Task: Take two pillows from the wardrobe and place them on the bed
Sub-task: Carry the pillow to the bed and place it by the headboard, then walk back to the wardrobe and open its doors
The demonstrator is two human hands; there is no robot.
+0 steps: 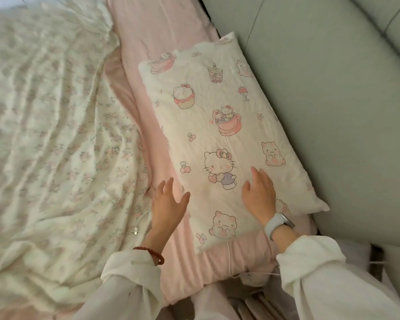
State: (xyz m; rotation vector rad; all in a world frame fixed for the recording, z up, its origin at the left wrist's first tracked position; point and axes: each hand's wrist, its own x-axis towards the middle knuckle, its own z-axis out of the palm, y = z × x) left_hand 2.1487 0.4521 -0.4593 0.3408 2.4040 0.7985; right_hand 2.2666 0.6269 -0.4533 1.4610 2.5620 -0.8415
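A: Head view. One pillow down flat on the bed, lying on the pink sheet, long side close along the grey-green padded headboard.

B: Hands?

A: Left hand with fingers spread and relaxed, holding nothing, at the pillow's near left edge, partly over the pink sheet. Right hand flat, fingers straight, on or just above the pillow's near end; contact hard to tell. No grip on anything, either side.

B: Step in hand, then?

A: Probably settling or smoothing the first pillow. Only one pillow in sight, so likely half done. Next: back to the wardrobe, out of view here, for the second.

B: Space for it?

A: Pink sheet bare beyond the pillow's far end, along the headboard. Floral quilt bunched on the left, overlapping the sheet. White cable with a plug lying near the left hand, another strand trailing by the mattress edge. Worth minding when setting the next one down.
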